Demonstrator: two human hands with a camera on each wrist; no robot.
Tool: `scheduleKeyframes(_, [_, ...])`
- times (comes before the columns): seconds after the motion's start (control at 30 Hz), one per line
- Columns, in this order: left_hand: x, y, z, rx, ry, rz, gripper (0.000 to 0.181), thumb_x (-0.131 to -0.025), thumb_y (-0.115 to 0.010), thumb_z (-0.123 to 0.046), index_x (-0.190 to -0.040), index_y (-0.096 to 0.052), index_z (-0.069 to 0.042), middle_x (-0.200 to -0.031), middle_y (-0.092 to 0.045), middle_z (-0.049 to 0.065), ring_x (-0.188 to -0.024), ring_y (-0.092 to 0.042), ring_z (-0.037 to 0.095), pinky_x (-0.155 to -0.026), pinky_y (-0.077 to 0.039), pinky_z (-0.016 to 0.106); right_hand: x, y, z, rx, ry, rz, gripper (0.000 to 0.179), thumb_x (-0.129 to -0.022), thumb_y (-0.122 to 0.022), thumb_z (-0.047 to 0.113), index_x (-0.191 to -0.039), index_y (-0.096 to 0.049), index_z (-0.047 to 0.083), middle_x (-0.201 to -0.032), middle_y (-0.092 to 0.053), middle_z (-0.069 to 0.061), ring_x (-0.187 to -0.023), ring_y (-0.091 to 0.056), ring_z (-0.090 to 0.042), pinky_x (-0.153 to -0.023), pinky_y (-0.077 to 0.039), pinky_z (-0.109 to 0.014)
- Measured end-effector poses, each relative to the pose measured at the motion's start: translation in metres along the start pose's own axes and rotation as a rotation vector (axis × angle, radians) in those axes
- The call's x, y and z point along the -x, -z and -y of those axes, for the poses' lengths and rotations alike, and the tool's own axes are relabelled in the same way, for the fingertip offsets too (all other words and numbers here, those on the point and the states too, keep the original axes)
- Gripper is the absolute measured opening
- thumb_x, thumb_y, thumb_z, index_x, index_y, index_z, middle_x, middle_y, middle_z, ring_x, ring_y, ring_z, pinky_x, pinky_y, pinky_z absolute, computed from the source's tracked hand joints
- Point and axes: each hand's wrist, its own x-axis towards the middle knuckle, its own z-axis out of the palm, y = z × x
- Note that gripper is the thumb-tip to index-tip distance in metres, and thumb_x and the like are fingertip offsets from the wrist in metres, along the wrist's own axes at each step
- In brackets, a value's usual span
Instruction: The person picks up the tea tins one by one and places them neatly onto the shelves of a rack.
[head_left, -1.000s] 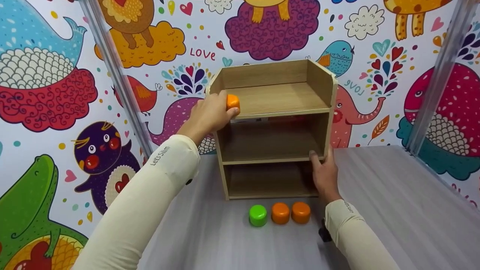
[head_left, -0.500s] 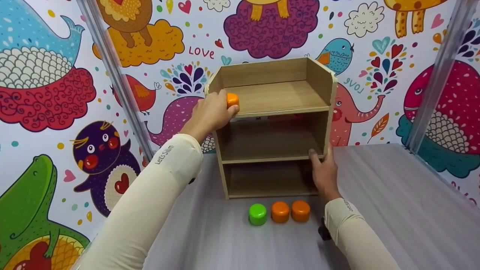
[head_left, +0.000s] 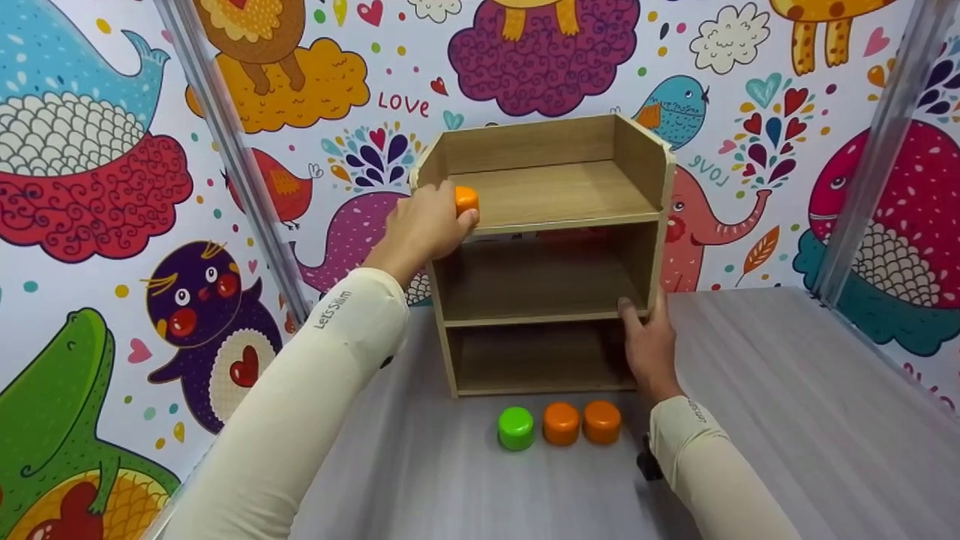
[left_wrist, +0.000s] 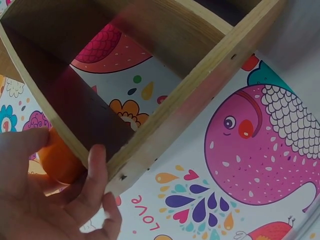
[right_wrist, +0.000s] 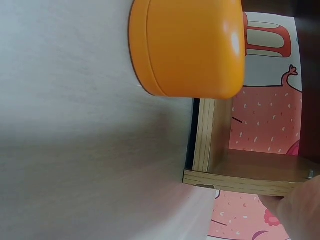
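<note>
The left hand (head_left: pixel 430 221) pinches a glossy orange, squat, plastic-looking cylinder (head_left: pixel 467 199) at the left front corner of a pale wooden three-level shelf unit's (head_left: pixel 536 321) top, while the right hand (head_left: pixel 649 341) grips that unit's right side; it seems wise to hold the unit firm and release the piece level; the left wrist view shows a fingertip (left_wrist: pixel 97 152) near the unit's front edge, hidden in the head view

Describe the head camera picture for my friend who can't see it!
The left hand holds an orange block at the top left of a wooden shelf; the right hand grips the shelf's right side. A green block and two orange blocks stand in front.
</note>
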Motion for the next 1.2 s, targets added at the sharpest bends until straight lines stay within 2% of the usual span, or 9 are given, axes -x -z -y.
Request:
scheduleKeyframes(0.63, [0.0, -0.004, -0.002, -0.045, 0.014, -0.003, 0.052, -0.102, -0.056, -0.049, -0.138, -0.048, -0.012, -0.11, -0.057, 0.012, -0.102, -0.059, 0.032, -0.099, -0.049, 0.053, 0.001, 0.002, 0.0, -0.022, 0.003, 0.02, 0.071, -0.103, -0.057, 0.046, -0.161, -0.016, 0.045, -0.164, -0.032, 0.002, -0.144, -0.039, -0.026, -0.125, -0.025, -0.051])
scheduleKeyframes(0.83, [0.0, -0.004, -0.003, -0.051, 0.021, 0.001, 0.054, -0.102, -0.056, -0.049, -0.141, -0.046, -0.013, -0.115, -0.057, 0.012, -0.107, -0.06, 0.033, -0.102, -0.047, 0.056, 0.001, 0.002, 0.002, -0.015, -0.004, 0.023, 0.07, -0.103, -0.056, 0.044, -0.161, -0.016, 0.045, -0.164, -0.032, 0.002, -0.143, -0.04, -0.026, -0.125, -0.024, -0.051])
scheduleKeyframes(1.1, [0.002, -0.006, -0.004, -0.04, 0.032, 0.004, 0.059, -0.102, -0.055, -0.049, -0.147, -0.042, -0.014, -0.122, -0.055, 0.014, -0.113, -0.058, 0.036, -0.105, -0.041, 0.06, 0.007, 0.002, 0.015, -0.041, -0.036, 0.038, 0.071, -0.105, -0.055, 0.033, -0.163, -0.014, 0.039, -0.166, -0.03, -0.002, -0.146, -0.036, -0.029, -0.126, -0.022, -0.052])
scheduleKeyframes(1.2, [0.003, -0.007, -0.004, -0.036, 0.03, -0.007, 0.063, -0.102, -0.055, -0.048, -0.152, -0.037, -0.015, -0.126, -0.052, 0.014, -0.115, -0.059, 0.036, -0.106, -0.041, 0.061, 0.006, 0.002, 0.013, -0.033, -0.028, 0.03, 0.071, -0.104, -0.056, 0.034, -0.162, -0.016, 0.04, -0.165, -0.031, -0.001, -0.145, -0.038, -0.029, -0.126, -0.023, -0.051])
